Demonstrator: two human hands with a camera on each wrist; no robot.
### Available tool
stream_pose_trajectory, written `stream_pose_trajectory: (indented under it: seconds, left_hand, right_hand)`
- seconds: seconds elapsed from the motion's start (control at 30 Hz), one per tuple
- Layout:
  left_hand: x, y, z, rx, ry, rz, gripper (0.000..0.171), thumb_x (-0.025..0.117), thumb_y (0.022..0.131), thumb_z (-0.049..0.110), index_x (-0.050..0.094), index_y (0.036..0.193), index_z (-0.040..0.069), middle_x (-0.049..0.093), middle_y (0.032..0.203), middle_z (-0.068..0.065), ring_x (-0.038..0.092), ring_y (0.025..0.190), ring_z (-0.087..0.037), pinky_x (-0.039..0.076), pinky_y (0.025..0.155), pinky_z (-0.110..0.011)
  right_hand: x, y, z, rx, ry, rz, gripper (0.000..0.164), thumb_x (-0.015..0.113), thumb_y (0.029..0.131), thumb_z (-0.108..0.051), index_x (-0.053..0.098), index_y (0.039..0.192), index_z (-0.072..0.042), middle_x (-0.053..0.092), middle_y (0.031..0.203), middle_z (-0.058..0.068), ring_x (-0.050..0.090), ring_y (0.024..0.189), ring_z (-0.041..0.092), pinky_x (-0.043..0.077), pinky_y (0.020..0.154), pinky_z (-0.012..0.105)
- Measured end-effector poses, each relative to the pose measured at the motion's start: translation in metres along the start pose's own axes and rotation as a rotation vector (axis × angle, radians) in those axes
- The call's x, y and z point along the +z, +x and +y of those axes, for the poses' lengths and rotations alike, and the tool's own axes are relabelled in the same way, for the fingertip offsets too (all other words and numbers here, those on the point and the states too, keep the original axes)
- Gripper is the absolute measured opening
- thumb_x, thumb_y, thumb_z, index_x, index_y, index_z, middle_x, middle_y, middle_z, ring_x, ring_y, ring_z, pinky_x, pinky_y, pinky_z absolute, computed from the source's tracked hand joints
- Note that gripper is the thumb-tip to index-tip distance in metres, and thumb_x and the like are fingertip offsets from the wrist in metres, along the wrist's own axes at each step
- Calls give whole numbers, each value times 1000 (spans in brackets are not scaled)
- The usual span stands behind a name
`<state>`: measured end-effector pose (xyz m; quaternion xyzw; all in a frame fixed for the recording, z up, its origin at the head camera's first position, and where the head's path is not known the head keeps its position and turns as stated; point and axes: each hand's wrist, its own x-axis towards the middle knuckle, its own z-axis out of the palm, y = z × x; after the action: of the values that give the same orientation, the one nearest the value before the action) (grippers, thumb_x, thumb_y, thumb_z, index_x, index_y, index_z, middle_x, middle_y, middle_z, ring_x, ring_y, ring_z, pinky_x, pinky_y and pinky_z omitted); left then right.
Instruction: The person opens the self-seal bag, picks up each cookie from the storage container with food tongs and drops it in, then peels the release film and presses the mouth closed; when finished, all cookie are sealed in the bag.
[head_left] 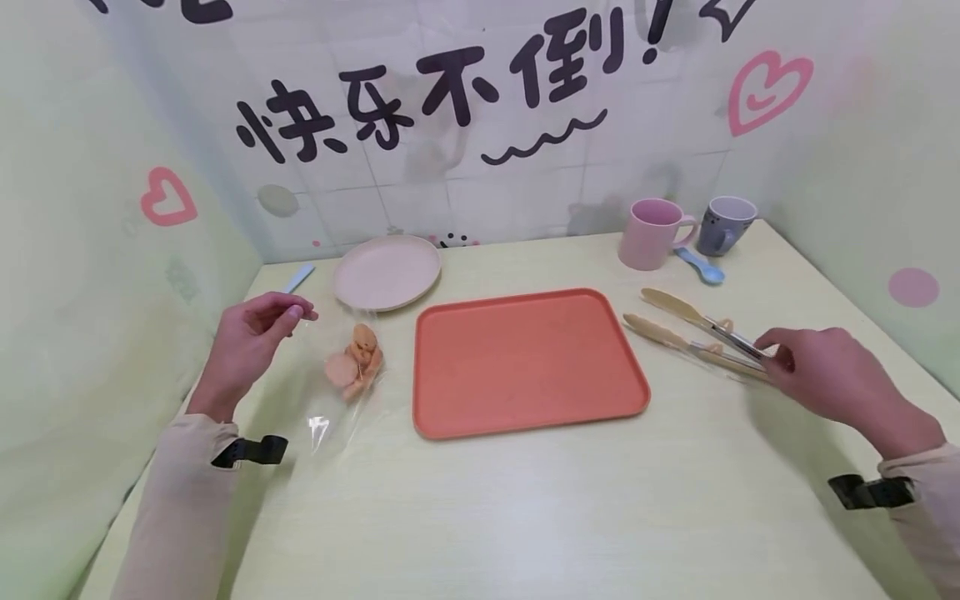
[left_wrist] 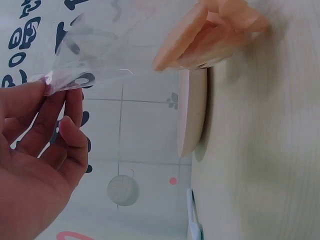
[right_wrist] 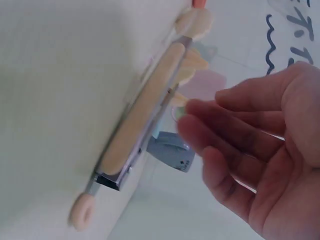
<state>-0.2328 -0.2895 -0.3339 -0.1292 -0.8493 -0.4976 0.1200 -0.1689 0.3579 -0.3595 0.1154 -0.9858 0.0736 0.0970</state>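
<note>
My left hand (head_left: 251,342) pinches the top edge of a clear plastic bag (left_wrist: 110,55) between thumb and fingertips. Inside the bag, several peach-orange pieces (head_left: 360,362) hang low over the table; what they are I cannot tell. At the right, beige-and-metal tongs (head_left: 675,308) lie with their ends under my right hand (head_left: 832,375). In the right wrist view, the right hand (right_wrist: 260,135) has loosely bent fingers, apart from the tongs' beige grip (right_wrist: 142,110). A beige ring (right_wrist: 82,211) shows at the tongs' end.
An orange-red tray (head_left: 525,358) lies mid-table. Behind the bag is a pale pink plate (head_left: 386,271), with a light blue utensil handle (head_left: 300,277) to its left. Pink (head_left: 647,237) and grey-blue (head_left: 726,225) mugs stand at the back right beside a blue spoon (head_left: 701,267).
</note>
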Motion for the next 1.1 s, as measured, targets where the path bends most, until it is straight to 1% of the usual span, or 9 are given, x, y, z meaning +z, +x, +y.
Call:
stream_pose_trajectory:
  seconds: [0.1, 0.23, 0.33, 0.43, 0.5, 0.6, 0.77, 0.97, 1.1]
  left_hand:
    - [2, -1, 6, 13, 0, 32, 24, 60, 101, 16, 66, 114, -3, 71, 95, 20, 65, 91, -1, 50, 73, -13]
    - [5, -2, 14, 25, -8, 86, 26, 60, 101, 18, 67, 115, -4, 72, 93, 19, 67, 91, -1, 51, 73, -13]
    - [7, -1, 21, 48, -79, 119, 25, 61, 100, 17, 68, 113, -3, 75, 92, 14, 71, 89, -2, 52, 72, -14]
    - [9, 0, 29, 75, -184, 147, 21, 64, 99, 14, 70, 110, -2, 76, 90, 8, 73, 87, -4, 52, 70, -15]
    - [10, 0, 35, 97, -245, 168, 20, 65, 98, 13, 70, 108, -3, 77, 88, 5, 73, 85, -6, 52, 68, -15]
    - [13, 2, 44, 118, -321, 202, 21, 66, 97, 11, 70, 106, -7, 77, 86, 2, 74, 82, -8, 52, 67, -16]
    - [22, 6, 64, 126, -394, 272, 22, 68, 95, 8, 69, 104, -12, 75, 85, -2, 74, 75, -12, 54, 65, -17]
    - [36, 11, 85, 161, -377, 303, 17, 68, 95, 9, 72, 102, -6, 75, 84, -2, 73, 74, -11, 54, 64, -18]
    - [46, 14, 98, 202, -382, 309, 16, 68, 96, 11, 72, 101, -4, 75, 83, -1, 73, 75, -12, 53, 64, -19]
  right_hand:
    - [-8, 0, 0, 10, -25, 125, 8, 68, 87, -9, 67, 81, -3, 45, 50, -9, 34, 46, 11, 25, 43, 26]
    - [-11, 3, -5, 1, 26, 333, 48, 64, 94, -21, 41, 52, -15, 26, 43, -11, 19, 45, 2, 14, 47, 21]
    - [-12, 9, -18, 17, 229, 459, 58, 61, 98, -21, 36, 46, -19, 29, 40, -16, 16, 39, -4, 12, 44, 21]
    - [-16, 18, -38, 38, 486, 503, 47, 57, 100, -12, 53, 54, -21, 43, 42, -20, 32, 36, -5, 25, 40, 17]
    - [-18, 26, -55, 33, 621, 482, 36, 53, 101, -8, 63, 68, -18, 51, 48, -17, 44, 39, -2, 35, 41, 15]
    - [-13, 41, -84, -43, 708, 438, 24, 53, 100, -2, 68, 84, -12, 54, 52, -12, 51, 44, 1, 43, 43, 15]
    - [7, 67, -143, -257, 758, 362, 15, 62, 94, 3, 71, 85, -6, 54, 55, -4, 49, 46, 1, 40, 42, 18]
    - [36, 94, -214, -401, 780, 77, 8, 66, 95, -9, 71, 90, -11, 60, 67, -3, 51, 55, 6, 44, 50, 20]
    - [45, 112, -250, -304, 873, -181, 15, 65, 97, -18, 68, 109, -10, 67, 87, 2, 62, 70, 19, 51, 59, 25]
